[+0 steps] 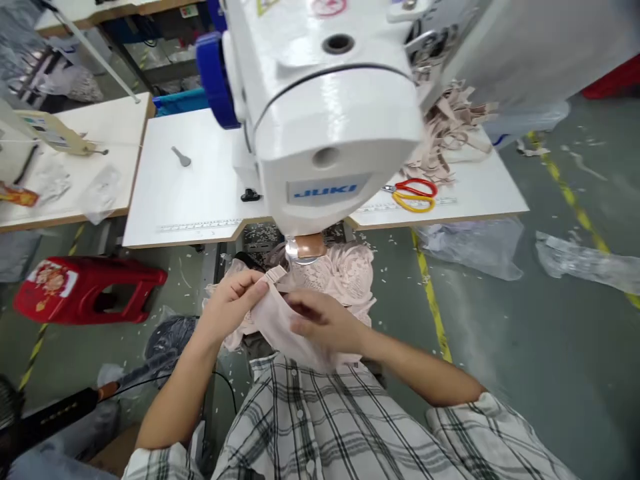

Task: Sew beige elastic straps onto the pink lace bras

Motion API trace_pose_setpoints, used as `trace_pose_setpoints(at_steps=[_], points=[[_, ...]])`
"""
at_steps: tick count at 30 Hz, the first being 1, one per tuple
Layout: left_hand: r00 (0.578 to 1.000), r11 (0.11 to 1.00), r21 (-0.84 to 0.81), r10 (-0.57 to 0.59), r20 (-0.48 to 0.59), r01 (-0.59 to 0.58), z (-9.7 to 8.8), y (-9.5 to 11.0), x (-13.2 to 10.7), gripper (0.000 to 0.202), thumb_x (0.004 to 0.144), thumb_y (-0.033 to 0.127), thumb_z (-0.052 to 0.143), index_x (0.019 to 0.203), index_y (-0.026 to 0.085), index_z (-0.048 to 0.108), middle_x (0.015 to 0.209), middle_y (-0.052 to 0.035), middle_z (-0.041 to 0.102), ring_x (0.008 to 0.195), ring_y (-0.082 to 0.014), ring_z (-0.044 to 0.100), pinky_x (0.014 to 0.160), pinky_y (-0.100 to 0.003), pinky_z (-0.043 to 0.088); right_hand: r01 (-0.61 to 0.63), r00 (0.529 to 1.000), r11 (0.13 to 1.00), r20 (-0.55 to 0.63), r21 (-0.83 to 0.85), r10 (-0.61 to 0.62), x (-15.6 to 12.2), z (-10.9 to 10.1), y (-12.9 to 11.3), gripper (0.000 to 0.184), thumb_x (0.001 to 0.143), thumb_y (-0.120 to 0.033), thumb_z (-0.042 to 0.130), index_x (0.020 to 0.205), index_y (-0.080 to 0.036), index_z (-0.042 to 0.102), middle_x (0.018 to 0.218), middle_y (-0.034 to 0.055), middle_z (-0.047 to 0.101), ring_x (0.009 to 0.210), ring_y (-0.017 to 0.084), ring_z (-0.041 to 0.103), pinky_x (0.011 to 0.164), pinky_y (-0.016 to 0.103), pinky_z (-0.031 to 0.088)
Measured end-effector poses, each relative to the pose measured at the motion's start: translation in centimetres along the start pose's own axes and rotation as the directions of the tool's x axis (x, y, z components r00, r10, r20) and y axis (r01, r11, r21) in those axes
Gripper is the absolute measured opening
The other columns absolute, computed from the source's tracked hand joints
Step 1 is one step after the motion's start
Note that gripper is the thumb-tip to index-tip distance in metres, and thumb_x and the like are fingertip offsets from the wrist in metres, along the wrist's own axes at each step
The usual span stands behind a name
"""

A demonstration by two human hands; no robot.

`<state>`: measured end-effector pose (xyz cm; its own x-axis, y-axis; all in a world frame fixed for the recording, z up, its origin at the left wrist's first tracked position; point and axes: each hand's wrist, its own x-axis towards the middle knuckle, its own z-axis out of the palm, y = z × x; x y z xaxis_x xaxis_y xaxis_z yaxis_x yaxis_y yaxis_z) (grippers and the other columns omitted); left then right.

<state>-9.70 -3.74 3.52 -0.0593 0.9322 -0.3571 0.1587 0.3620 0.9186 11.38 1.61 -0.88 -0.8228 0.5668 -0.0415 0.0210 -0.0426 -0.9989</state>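
A pale pink lace garment piece (pixel 345 277) lies in my lap below the white sewing machine (pixel 325 120). My left hand (pixel 233 303) is closed, pinching the garment's edge and a pink strap (pixel 275 275) near the machine's lower end. My right hand (pixel 323 323) rests curled on the smooth pink fabric (pixel 277 327), gripping it just right of the left hand. Both hands are close together, in front of my plaid shirt (pixel 320 427).
Red and yellow scissors (pixel 414 193) lie on the white table (pixel 190 193) right of the machine, beside a heap of pink straps (pixel 450 133). A red stool (pixel 83 288) stands on the floor at left. Plastic bags (pixel 475 247) lie at right.
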Motion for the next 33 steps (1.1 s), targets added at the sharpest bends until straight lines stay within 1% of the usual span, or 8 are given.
trace_pose_setpoints(at_steps=[3, 8, 12, 14, 16, 19, 25, 33], points=[[0.997, 0.990, 0.140, 0.005, -0.081, 0.007, -2.0, 0.4, -1.3, 0.030, 0.090, 0.046, 0.061, 0.088, 0.017, 0.070, 0.077, -0.0023, 0.067, 0.065, -0.0139, 0.056, 0.057, -0.024, 0.043, -0.036, 0.999, 0.968, 0.036, 0.250, 0.028, 4.4, 1.7, 1.3, 0.066, 0.073, -0.065, 0.074, 0.120, -0.020, 0.059, 0.113, 0.0086, 0.062, 0.099, 0.020, 0.059, 0.082, 0.032, 0.052], [0.996, 0.900, 0.436, 0.056, -0.065, -0.022, -2.8, -1.6, -0.2, 0.026, 0.092, 0.041, 0.056, 0.095, 0.019, 0.069, 0.085, -0.0026, 0.067, 0.077, -0.0165, 0.060, 0.067, -0.026, 0.045, -0.195, 0.941, 0.666, -0.054, 0.720, 0.334, 7.3, 2.8, 4.6, 0.035, 0.079, -0.052, 0.074, 0.087, -0.021, 0.059, 0.074, -0.0032, 0.057, 0.067, 0.009, 0.056, 0.067, 0.023, 0.052], [0.911, 0.886, 0.462, 0.160, -0.380, 0.037, -0.4, -5.2, 1.5, 0.025, 0.088, 0.040, 0.059, 0.094, 0.017, 0.065, 0.092, -0.0062, 0.067, 0.085, -0.0190, 0.060, 0.075, -0.030, 0.048, -0.037, 0.870, 0.903, -0.430, 0.429, 0.240, 5.3, 2.4, 7.3, 0.027, 0.082, -0.045, 0.072, 0.090, -0.021, 0.063, 0.085, 0.0002, 0.065, 0.081, 0.014, 0.064, 0.083, 0.031, 0.055], [0.957, 0.960, 0.273, 0.013, -0.290, 0.070, 1.5, -6.7, 2.2, 0.031, 0.089, 0.047, 0.058, 0.088, 0.016, 0.065, 0.085, -0.0057, 0.067, 0.079, -0.0184, 0.061, 0.072, -0.029, 0.049, -0.026, 0.840, 0.994, -0.537, 0.107, 0.079, 4.2, 2.2, 8.5, 0.023, 0.087, -0.044, 0.066, 0.095, -0.023, 0.065, 0.093, 0.0037, 0.068, 0.091, 0.019, 0.065, 0.088, 0.038, 0.054], [0.990, 0.996, 0.052, -0.064, -0.129, 0.071, 3.3, -7.6, 2.7, 0.036, 0.089, 0.051, 0.057, 0.090, 0.016, 0.067, 0.087, -0.0056, 0.070, 0.081, -0.0189, 0.063, 0.073, -0.029, 0.050, -0.012, 0.860, 0.978, -0.501, -0.209, -0.097, 3.3, 1.9, 9.4, 0.019, 0.090, -0.041, 0.060, 0.095, -0.024, 0.067, 0.099, 0.0066, 0.069, 0.097, 0.024, 0.064, 0.090, 0.044, 0.053], [0.982, 0.998, -0.058, -0.027, -0.185, 0.017, 5.0, -7.9, 3.2, 0.033, 0.092, 0.046, 0.053, 0.096, 0.016, 0.067, 0.093, -0.0053, 0.070, 0.089, -0.0189, 0.063, 0.079, -0.028, 0.050, 0.061, 0.899, 0.864, -0.349, -0.499, -0.266, 2.2, 1.1, 10.1, 0.017, 0.090, -0.038, 0.058, 0.087, -0.025, 0.069, 0.104, 0.0094, 0.068, 0.103, 0.027, 0.063, 0.091, 0.047, 0.052], [0.957, 0.849, 0.505, 0.255, -0.136, -0.155, 5.4, -6.1, 2.8, 0.031, 0.098, 0.034, 0.045, 0.080, 0.018, 0.064, 0.070, -0.0007, 0.061, 0.067, -0.0141, 0.053, 0.066, -0.025, 0.040, 0.049, 0.879, 0.840, -0.376, -0.541, -0.293, 1.1, -1.3, 8.4, 0.030, 0.092, -0.043, 0.060, 0.115, -0.025, 0.068, 0.102, 0.0088, 0.068, 0.089, 0.023, 0.064, 0.084, 0.042, 0.056], [0.970, 0.923, 0.351, 0.211, -0.118, -0.158, 6.4, -5.2, 2.8, 0.029, 0.099, 0.035, 0.043, 0.096, 0.019, 0.067, 0.091, -0.0043, 0.071, 0.084, -0.0175, 0.063, 0.074, -0.026, 0.046, 0.005, 0.893, 0.931, -0.416, -0.365, -0.169, 1.7, -2.1, 6.6, 0.031, 0.092, -0.045, 0.062, 0.110, -0.021, 0.068, 0.106, 0.0072, 0.066, 0.077, 0.015, 0.063, 0.072, 0.033, 0.056]])
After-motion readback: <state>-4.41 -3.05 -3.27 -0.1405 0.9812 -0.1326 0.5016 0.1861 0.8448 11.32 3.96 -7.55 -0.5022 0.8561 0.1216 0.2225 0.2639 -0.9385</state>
